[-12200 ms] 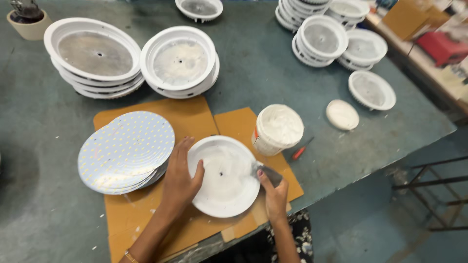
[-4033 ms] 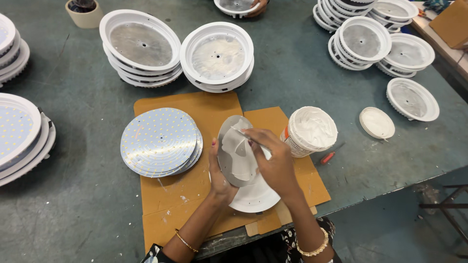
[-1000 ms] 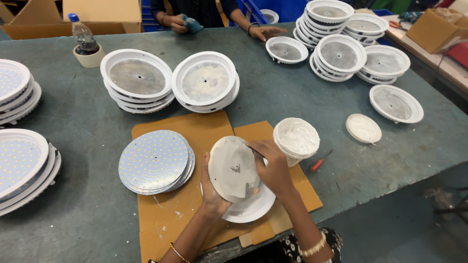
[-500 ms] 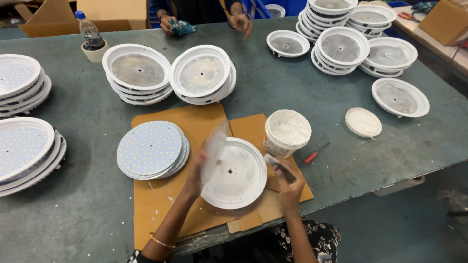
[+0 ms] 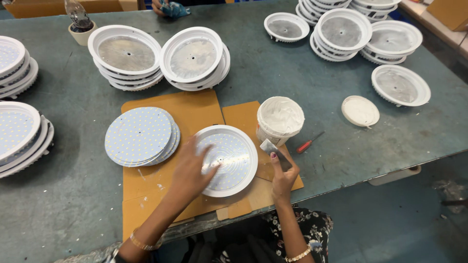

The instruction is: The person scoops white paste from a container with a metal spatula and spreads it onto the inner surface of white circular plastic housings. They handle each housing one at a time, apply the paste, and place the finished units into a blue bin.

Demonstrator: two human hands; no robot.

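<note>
Green tabletop (image 5: pixel 292 63), cardboard mat under everything. My left hand (image 5: pixel 191 171) lies flat and open on the round white lamp housing (image 5: pixel 229 158), straight ahead; my right hand (image 5: pixel 282 174), just right of it, grips a small scraper (image 5: pixel 269 146).

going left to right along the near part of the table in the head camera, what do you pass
Stack of dotted round boards → left hand pressing on the white round housing → right hand holding a small spreader → red-handled screwdriver → loose white lid.
</note>
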